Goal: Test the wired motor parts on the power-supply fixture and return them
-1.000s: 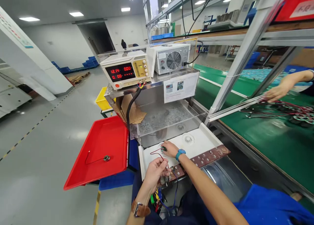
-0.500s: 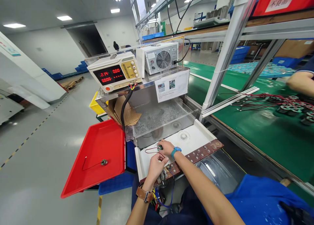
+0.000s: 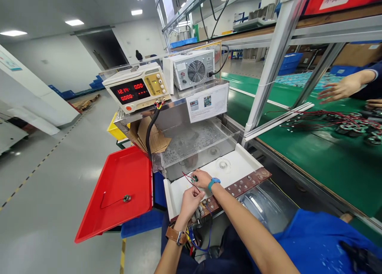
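My right hand (image 3: 203,179), blue band at the wrist, is closed on a small round circuit board (image 3: 194,179) with green and metallic parts. It is above the white tray (image 3: 179,189) near its left end. Red and dark lead wires (image 3: 188,179) run from the board. Closer to me, my left hand (image 3: 191,200) pinches these wires at the edge of the brown strip (image 3: 235,189), which bears several metal studs. The fingers hide the wire ends. A similar round board (image 3: 126,198) with a thin wire lies in the red tray (image 3: 119,170) to the left.
A power supply (image 3: 135,89) with red digits stands on the metal shelf, beside a grey fan-fronted unit (image 3: 191,69). Clear guard panels (image 3: 205,150) rise behind the white tray. On the green belt (image 3: 316,162) lie several wired parts (image 3: 352,124), near a co-worker's hand (image 3: 343,87).
The wires between my hands have swung up from a flat loop; both hands hold nearly the same place. At right, the co-worker's hand now reaches over the belt. The view has shifted slightly.
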`<action>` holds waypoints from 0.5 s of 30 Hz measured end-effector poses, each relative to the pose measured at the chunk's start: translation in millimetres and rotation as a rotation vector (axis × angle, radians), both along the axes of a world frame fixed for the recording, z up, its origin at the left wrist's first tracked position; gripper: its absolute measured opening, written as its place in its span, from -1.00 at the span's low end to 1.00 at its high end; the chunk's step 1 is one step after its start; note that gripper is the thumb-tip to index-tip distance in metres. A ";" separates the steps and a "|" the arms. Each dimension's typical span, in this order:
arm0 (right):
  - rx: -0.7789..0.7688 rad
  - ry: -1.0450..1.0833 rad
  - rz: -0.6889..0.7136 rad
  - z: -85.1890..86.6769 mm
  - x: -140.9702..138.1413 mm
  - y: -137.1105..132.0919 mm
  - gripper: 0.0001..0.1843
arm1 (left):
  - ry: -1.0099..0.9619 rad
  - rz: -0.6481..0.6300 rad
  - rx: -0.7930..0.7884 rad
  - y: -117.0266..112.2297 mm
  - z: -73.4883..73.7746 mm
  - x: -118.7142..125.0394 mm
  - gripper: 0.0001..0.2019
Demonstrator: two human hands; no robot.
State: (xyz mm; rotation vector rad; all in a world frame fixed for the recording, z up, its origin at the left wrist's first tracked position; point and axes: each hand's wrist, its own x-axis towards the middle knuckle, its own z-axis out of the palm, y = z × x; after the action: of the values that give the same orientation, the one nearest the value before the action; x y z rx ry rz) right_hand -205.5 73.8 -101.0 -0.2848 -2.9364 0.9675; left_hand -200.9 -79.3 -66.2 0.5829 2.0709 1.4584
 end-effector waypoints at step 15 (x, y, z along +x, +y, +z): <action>-0.008 0.010 -0.004 -8.6 -2.9 -0.5 -0.61 | 0.050 -0.008 -0.022 -0.8 -0.5 0.8 -0.67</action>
State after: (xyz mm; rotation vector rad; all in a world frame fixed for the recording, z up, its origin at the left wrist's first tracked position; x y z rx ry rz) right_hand -208.4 73.3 -109.6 -0.2858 -2.9224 0.9770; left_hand -200.1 -80.1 -66.7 0.6239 2.1178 1.4281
